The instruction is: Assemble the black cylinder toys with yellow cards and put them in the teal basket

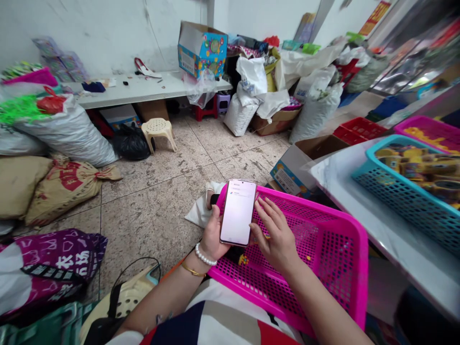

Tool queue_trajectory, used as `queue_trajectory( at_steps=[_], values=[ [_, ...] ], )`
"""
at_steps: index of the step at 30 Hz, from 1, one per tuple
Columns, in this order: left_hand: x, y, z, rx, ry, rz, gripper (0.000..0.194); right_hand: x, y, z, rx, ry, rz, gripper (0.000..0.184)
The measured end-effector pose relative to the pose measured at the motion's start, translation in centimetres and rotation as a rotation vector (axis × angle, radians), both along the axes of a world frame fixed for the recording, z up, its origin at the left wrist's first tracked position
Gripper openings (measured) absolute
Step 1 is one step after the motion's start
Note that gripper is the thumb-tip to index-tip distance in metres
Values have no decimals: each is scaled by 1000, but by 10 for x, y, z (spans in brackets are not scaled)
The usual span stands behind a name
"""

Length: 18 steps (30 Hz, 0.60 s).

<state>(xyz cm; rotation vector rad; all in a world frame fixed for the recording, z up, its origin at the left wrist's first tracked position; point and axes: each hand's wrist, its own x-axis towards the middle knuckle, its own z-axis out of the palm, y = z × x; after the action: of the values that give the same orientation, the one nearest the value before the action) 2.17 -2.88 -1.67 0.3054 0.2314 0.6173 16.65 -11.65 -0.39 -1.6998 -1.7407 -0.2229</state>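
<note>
My left hand (212,235) is wrapped round a smartphone (237,212) with a lit white screen, held upright over the near corner of a bright pink plastic basket (338,258) on my lap. A pearl bracelet and a thin gold bangle circle that wrist. My right hand (275,235) hovers beside the phone's right edge, fingers stretched and slightly spread, its thumb close to the screen. A few small coloured bits lie at the bottom of the pink basket.
A white table (345,187) at right carries a teal basket (406,196) of yellow items and another pink basket (427,129). Sacks (68,129), a cream stool (158,130), cardboard boxes (201,48) and white bags (251,91) ring the tiled floor. A white bench (143,88) stands against the wall.
</note>
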Motion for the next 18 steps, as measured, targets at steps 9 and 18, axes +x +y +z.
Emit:
queue_trajectory(
  at_steps=[9,18],
  values=[
    [0,1,-1,-14,17,9,67,1,0,1,-3,-6,5,59],
    [0,1,-3,-13,34,8,68,1,2,0,-8,2,8,58]
  ],
)
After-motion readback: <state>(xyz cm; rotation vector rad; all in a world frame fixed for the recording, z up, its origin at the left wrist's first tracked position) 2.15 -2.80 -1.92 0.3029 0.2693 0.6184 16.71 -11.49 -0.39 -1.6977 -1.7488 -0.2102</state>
